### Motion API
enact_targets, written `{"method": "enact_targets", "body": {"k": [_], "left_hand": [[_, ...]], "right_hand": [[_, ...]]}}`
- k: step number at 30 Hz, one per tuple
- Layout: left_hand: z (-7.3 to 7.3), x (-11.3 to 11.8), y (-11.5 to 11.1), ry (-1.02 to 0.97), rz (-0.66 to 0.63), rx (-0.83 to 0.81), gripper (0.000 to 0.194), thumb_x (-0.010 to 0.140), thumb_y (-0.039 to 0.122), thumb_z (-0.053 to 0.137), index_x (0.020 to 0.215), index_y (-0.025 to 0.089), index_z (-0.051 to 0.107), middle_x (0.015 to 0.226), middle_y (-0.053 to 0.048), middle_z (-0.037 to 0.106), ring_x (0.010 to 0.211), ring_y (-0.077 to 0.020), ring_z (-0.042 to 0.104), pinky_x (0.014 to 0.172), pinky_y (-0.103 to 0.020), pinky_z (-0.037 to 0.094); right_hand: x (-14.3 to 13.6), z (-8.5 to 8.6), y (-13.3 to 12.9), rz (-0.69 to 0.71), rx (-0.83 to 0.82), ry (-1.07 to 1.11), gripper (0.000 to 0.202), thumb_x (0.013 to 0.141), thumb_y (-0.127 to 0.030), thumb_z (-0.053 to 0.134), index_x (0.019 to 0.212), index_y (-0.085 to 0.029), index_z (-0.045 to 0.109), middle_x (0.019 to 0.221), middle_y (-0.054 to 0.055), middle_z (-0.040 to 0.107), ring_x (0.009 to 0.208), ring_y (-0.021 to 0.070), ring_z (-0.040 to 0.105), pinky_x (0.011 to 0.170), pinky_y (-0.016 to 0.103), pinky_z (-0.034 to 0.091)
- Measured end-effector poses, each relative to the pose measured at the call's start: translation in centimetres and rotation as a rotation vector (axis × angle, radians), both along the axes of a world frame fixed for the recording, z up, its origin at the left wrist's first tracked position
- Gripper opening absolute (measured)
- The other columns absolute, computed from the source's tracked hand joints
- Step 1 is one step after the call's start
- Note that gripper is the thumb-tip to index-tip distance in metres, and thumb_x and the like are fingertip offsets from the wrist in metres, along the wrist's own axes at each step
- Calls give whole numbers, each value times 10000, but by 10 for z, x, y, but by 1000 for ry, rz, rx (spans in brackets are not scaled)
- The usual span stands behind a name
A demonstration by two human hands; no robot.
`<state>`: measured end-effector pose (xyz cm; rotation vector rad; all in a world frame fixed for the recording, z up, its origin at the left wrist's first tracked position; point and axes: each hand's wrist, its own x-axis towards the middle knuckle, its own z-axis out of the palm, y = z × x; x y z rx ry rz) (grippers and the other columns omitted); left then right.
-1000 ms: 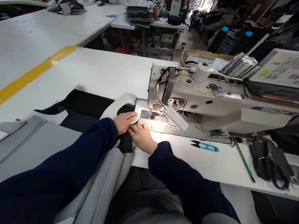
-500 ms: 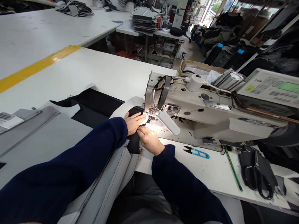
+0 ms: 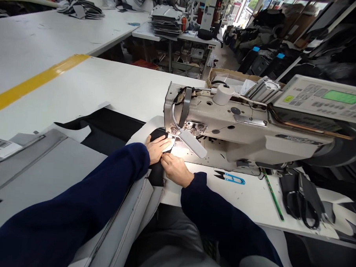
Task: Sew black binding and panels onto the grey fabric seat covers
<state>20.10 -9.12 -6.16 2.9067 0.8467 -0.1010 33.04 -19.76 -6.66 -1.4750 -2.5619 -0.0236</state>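
My left hand (image 3: 157, 149) lies with its fingers stretched out on black fabric (image 3: 116, 127), right beside the needle area of a sewing machine (image 3: 216, 121). A small white piece shows under its fingertips. Just nearer to me, my right hand (image 3: 178, 171) pinches the edge of the black fabric between thumb and fingers. The machine's lamp (image 3: 193, 143) lights this spot; the needle itself is hard to make out. Sewn grey panels (image 3: 76, 156) joined with the fabric spread left and hang over the table edge under my left arm.
Blue thread snips (image 3: 235, 179), a green pencil (image 3: 273, 196) and black-handled scissors (image 3: 303, 210) lie on the table to the right. A control panel (image 3: 324, 98) sits atop the machine. Yellow tape (image 3: 38, 82) crosses the white table; stacked pieces (image 3: 165, 20) stand behind.
The view has turned slightly, so the machine sits further left in the picture. Both hands keep nearly the same hold beside the needle area.
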Motion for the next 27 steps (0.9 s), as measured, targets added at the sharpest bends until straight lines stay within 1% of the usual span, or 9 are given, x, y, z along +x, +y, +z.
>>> {"method": "enact_targets", "body": {"k": [2, 4, 8, 11, 14, 17, 19, 22, 27], "left_hand": [[-2, -2, 0, 1, -13, 6, 589, 821, 151, 386, 1407, 208, 374, 1471, -60, 367, 1366, -265, 291, 1074, -611, 251], [-3, -4, 1, 3, -29, 17, 584, 830, 153, 376, 1410, 215, 368, 1466, -64, 375, 1360, -270, 300, 1057, -628, 258], [-4, -7, 4, -4, -59, 57, 550, 842, 147, 378, 1380, 251, 413, 1432, -76, 423, 1331, -278, 336, 1019, -605, 316], [-1, -7, 5, -27, -114, 85, 477, 847, 146, 403, 1308, 228, 497, 1375, -92, 469, 1264, -279, 391, 975, -528, 388], [1, -5, 4, -44, -143, 104, 377, 838, 145, 432, 1174, 196, 595, 1225, -115, 532, 1052, -263, 484, 823, -413, 462], [1, 0, 5, -44, -139, 126, 295, 854, 174, 425, 1056, 181, 640, 1022, -120, 542, 887, -244, 468, 711, -369, 442], [-1, 3, 8, -62, -165, 124, 294, 867, 175, 399, 1023, 169, 648, 942, -113, 528, 843, -231, 446, 719, -360, 430], [-3, 7, 16, -81, -207, 116, 306, 845, 131, 388, 991, 145, 657, 896, -108, 518, 835, -222, 440, 760, -347, 427], [1, 13, 26, -75, -218, 52, 280, 785, 135, 465, 969, 160, 675, 992, -111, 555, 934, -227, 495, 801, -325, 440]], "right_hand": [[-5, -5, -2, 2, 29, -9, 256, 891, -53, 391, 1003, -36, 621, 1088, 200, 606, 1042, 239, 560, 846, 368, 521], [-10, -11, -4, -5, 74, -18, 273, 895, -42, 384, 1041, -3, 611, 1135, 238, 591, 1087, 250, 556, 900, 396, 502], [-14, -20, -12, -16, 125, -23, 297, 896, -60, 393, 1093, 15, 602, 1226, 268, 558, 1144, 268, 549, 917, 420, 491], [-12, -15, -17, 13, 117, -20, 280, 900, -89, 403, 1043, -13, 631, 1201, 235, 590, 1140, 273, 558, 896, 403, 495], [-9, -7, -17, 9, 70, -12, 246, 893, -118, 430, 994, -45, 642, 1162, 209, 617, 1110, 272, 573, 860, 390, 498], [-5, -1, -15, -9, 23, 7, 216, 879, -121, 455, 977, -56, 637, 1137, 207, 624, 1085, 263, 582, 828, 385, 497], [-2, -1, -13, -18, 12, 15, 210, 872, -110, 463, 976, -54, 636, 1145, 211, 619, 1093, 263, 577, 835, 389, 490], [3, -4, -9, -32, 12, 7, 206, 857, -105, 489, 985, -43, 638, 1180, 209, 605, 1121, 277, 561, 863, 397, 480], [15, -13, 2, -68, 47, 11, 207, 874, -91, 464, 967, -65, 647, 1170, 201, 611, 1116, 260, 562, 883, 403, 472]]}}
